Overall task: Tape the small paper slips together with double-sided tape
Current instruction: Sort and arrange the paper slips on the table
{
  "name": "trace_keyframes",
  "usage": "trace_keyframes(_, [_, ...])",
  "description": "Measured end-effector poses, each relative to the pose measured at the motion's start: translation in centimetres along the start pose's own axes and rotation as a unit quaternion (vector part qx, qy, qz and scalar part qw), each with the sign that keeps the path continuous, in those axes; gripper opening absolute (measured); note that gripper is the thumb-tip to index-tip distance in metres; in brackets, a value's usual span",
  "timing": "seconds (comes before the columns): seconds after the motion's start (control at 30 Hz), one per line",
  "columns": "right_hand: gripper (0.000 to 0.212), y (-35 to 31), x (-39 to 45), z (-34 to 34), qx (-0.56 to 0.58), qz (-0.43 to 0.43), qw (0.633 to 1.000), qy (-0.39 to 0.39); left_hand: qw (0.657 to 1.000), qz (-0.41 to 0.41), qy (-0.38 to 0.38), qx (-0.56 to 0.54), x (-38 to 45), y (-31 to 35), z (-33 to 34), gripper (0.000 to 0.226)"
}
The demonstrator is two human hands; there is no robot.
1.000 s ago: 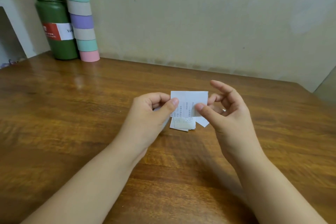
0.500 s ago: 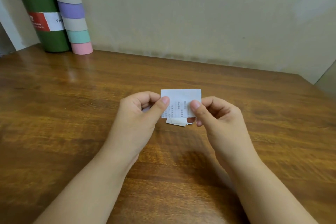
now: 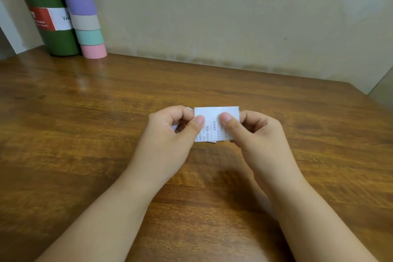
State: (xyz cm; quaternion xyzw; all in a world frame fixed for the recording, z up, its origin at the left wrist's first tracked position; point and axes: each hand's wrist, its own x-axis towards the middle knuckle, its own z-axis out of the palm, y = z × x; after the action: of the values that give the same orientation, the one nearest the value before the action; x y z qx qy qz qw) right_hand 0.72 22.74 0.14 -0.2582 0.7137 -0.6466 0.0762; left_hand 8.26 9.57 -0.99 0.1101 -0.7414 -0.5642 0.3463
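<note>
Thin white printed paper slips (image 3: 212, 125) sit above the glossy wood-grain table (image 3: 85, 134), pinched flat between left hand (image 3: 170, 134) and right hand (image 3: 257, 136), thumbs on top; the right fingers, spread a second ago, now curl behind the stack

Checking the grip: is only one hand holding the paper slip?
No: both the left hand and right hand pinch the slip with their thumbs on top.
</note>
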Motion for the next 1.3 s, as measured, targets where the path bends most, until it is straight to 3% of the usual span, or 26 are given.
trace_keyframes(0.07, [0.036,0.2,0.0,-0.5,-0.069,0.026,0.997,-0.004,0.992,0.051,-0.006,0.113,0.0,-0.4,-0.3,0.022])
trace_keyframes(0.17, [0.041,0.9,0.0,-0.9,-0.23,0.079,0.969,-0.048,0.945,0.122,-0.048,0.301,-0.1,-1.4,-0.8,0.017])
trace_keyframes(0.27, [0.034,1.5,-0.1,-1.0,-0.361,0.088,0.926,-0.07,0.903,0.097,-0.132,0.398,-0.4,-2.1,-1.0,0.018])
trace_keyframes(0.37, [0.025,1.5,-0.3,-0.8,-0.385,0.085,0.914,-0.093,0.891,0.079,-0.175,0.411,-0.7,-2.2,-0.8,0.019])
trace_keyframes(0.6, [0.022,1.7,-0.1,-1.2,-0.3,0.109,0.943,-0.093,0.89,0.04,-0.2,0.407,-0.6,-2.2,-0.5,0.016])
trace_keyframes(0.83, [0.032,2.1,-0.9,0.1,-0.419,0.04,0.901,-0.1,0.884,0.046,-0.208,0.416,-0.7,-2.4,-0.5,0.017])
trace_keyframes(1.0, [0.018,2.5,-0.4,-0.1,-0.438,0.043,0.894,-0.09,0.889,0.031,-0.205,0.408,-0.8,-2.3,-0.4,0.015])
trace_keyframes(1.2, [0.027,2.5,-0.7,0.1,-0.45,0.012,0.885,-0.118,0.887,0.032,-0.204,0.413,-0.8,-2.4,-0.4,0.016])
trace_keyframes(1.3, [0.021,2.5,-0.5,0.1,-0.454,0.017,0.882,-0.123,0.888,0.031,-0.205,0.411,-0.9,-2.3,-0.4,0.016])
